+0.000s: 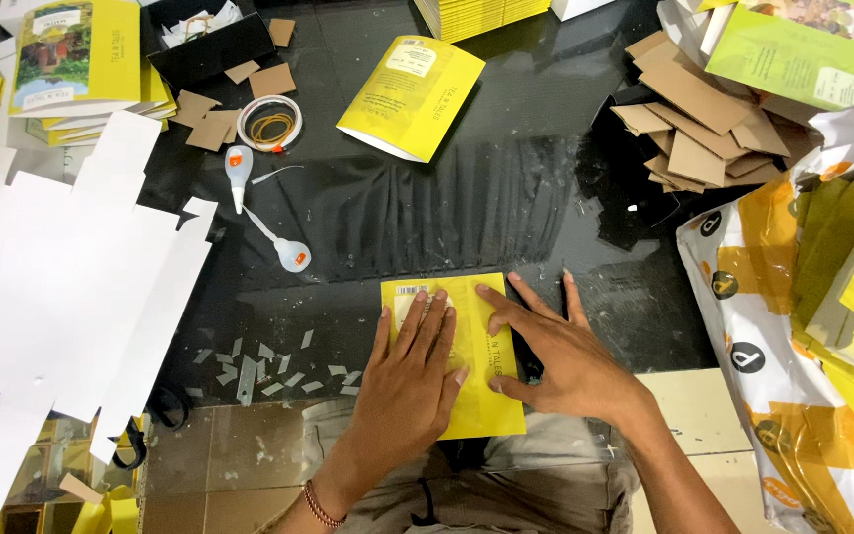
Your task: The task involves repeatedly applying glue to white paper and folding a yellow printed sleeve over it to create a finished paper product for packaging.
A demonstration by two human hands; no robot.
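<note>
A flat yellow printed carton sleeve (474,336) lies at the near edge of the black work surface (476,198). My left hand (412,381) presses flat on its left half, fingers together and stretched forward. My right hand (560,351) lies spread on its right edge, index finger pointing left across the sleeve and the other fingers resting on the black surface. Neither hand grips anything.
A second yellow sleeve (412,94) lies at the back. Two glue applicators (238,168) (292,253), a tape ring with rubber bands (270,124), brown card pieces (704,119), white die-cut carton blanks (61,287), paper scraps (269,371) and white-and-yellow bags (793,376) surround the spot.
</note>
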